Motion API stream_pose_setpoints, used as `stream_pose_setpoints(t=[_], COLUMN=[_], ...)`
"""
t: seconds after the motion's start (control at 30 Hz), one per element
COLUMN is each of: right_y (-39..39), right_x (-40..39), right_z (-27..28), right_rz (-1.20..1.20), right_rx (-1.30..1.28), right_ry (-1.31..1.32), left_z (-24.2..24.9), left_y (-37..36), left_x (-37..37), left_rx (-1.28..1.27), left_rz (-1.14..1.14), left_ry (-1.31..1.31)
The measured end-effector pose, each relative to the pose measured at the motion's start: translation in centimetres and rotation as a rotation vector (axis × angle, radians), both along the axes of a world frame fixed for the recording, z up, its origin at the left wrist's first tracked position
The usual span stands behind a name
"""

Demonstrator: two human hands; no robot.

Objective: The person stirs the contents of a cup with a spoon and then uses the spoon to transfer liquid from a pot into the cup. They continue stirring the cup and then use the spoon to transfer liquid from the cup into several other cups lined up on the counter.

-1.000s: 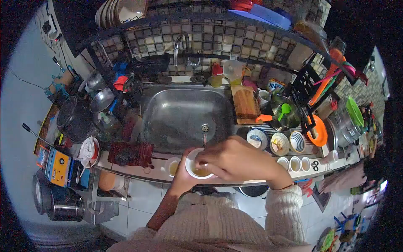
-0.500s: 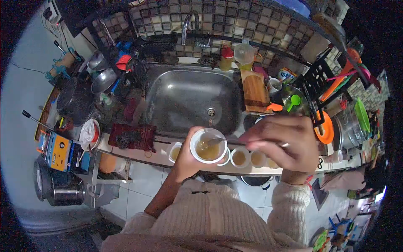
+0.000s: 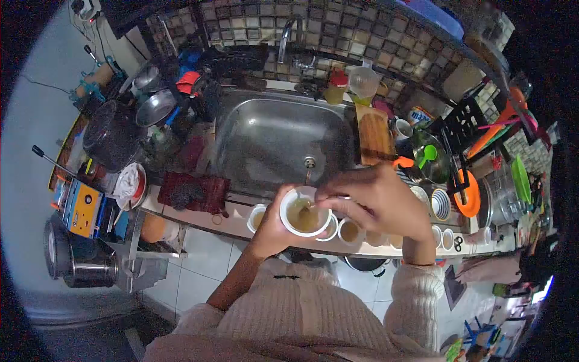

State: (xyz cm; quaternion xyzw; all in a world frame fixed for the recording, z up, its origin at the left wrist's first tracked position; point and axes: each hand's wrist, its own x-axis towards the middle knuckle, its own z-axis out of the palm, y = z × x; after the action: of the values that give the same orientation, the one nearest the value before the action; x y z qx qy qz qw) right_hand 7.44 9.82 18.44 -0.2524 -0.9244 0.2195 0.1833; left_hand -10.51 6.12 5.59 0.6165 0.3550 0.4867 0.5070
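Note:
My left hand (image 3: pixel 270 234) is wrapped round a white cup (image 3: pixel 291 227), held up just in front of the sink's near edge. Inside the cup is a cloudy yellowish liquid (image 3: pixel 297 215). From the right, my right hand (image 3: pixel 386 202) reaches over the cup's rim, fingers pinched on the handle of a metal spoon (image 3: pixel 307 205). The spoon's lower end dips into the liquid. Below and beside my hands, several similar cups (image 3: pixel 350 232) with brownish-yellow contents stand along the counter's front edge. My right hand and forearm partly cover that row.
Beyond my hands lies a steel sink (image 3: pixel 241 145) with a faucet (image 3: pixel 291 39). A wooden cutting board (image 3: pixel 375 136), a green spoon (image 3: pixel 427 155) and an orange plate (image 3: pixel 467 196) are on the right. On the left are a dark red cloth (image 3: pixel 205 194) and several metal pots (image 3: pixel 111 136).
My right hand has moved left and closer to the cup, and the spoon now stands steeper in the liquid. The view has shifted slightly, exposing more cups and a striped bowl on the right.

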Motion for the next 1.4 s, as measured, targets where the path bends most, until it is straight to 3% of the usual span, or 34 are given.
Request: stream_pose_setpoints(t=[0.1,0.13,0.23,0.27,0.37,0.4,0.43,0.5,0.63,0.7,0.77,0.9,0.93,1.1,1.17,1.23,1.3,1.4], right_y=[0.0,-0.2,-0.4,-0.6,-0.8,-1.1,-1.2,-1.2,-0.6,-0.4,-0.3,0.0,0.0,-0.3,-0.6,-0.5,-0.2,-1.1], right_x=[-1.1,-1.2,-1.0,-1.0,-2.3,-2.4,-2.3,-2.2,-1.9,-2.4,-2.5,-1.0,-1.3,-1.5,-0.8,-0.2,-0.2,0.9], right_z=[-0.4,-0.6,0.3,0.3,-0.2,0.3,0.2,0.0,0.2,-0.1,0.1,0.1,-0.1,-0.9,-0.5,-0.7,-1.3,-0.9], right_rz=[0.189,0.210,0.211,0.083,0.044,0.132,0.125,0.239,0.047,0.054,0.279,0.182,0.070,0.192,0.216,0.104,0.025,0.113], right_rx=[0.182,0.089,0.081,0.063,0.202,0.228,0.235,0.060,0.172,0.148,0.112,0.100,0.083,0.167,0.052,0.063,0.093,0.011], right_ry=[0.145,0.135,0.003,-0.078,0.050,-0.121,-0.123,0.156,0.017,0.104,0.179,0.032,0.130,0.266,0.211,0.110,0.259,0.282], left_z=[-0.9,0.0,-0.5,-0.5,-0.5,-0.5,-0.4,-0.5,-0.6,-0.5,0.9,0.4,0.4,-0.5,-0.1,-0.2,0.1,0.3], left_y=[0.1,-0.2,-0.3,-0.4,-0.4,-0.3,-0.1,0.1,-0.3,-0.2,-0.1,-0.1,0.0,0.6,0.4,0.5,0.5,0.6], left_x=[-0.1,-0.2,-0.7,-0.9,-1.3,-1.5,-1.8,-2.2,-1.9,-1.9,-2.1,-2.1,-2.1,-1.8,-1.9,-1.6,-0.9,-0.1], left_rx=[-0.047,-0.132,-0.030,-0.026,0.000,-0.032,-0.060,-0.030,-0.020,0.006,0.032,0.052,0.009,-0.070,0.032,-0.063,-0.007,0.070], left_rz=[0.001,-0.016,-0.014,-0.006,0.030,0.026,0.023,0.001,0.026,0.018,0.011,0.028,0.004,-0.044,-0.040,-0.079,-0.066,-0.070], left_ry=[-0.089,-0.127,-0.043,-0.042,-0.031,-0.058,-0.087,-0.048,-0.034,-0.045,0.061,-0.055,-0.048,-0.095,-0.017,-0.084,0.012,0.044])
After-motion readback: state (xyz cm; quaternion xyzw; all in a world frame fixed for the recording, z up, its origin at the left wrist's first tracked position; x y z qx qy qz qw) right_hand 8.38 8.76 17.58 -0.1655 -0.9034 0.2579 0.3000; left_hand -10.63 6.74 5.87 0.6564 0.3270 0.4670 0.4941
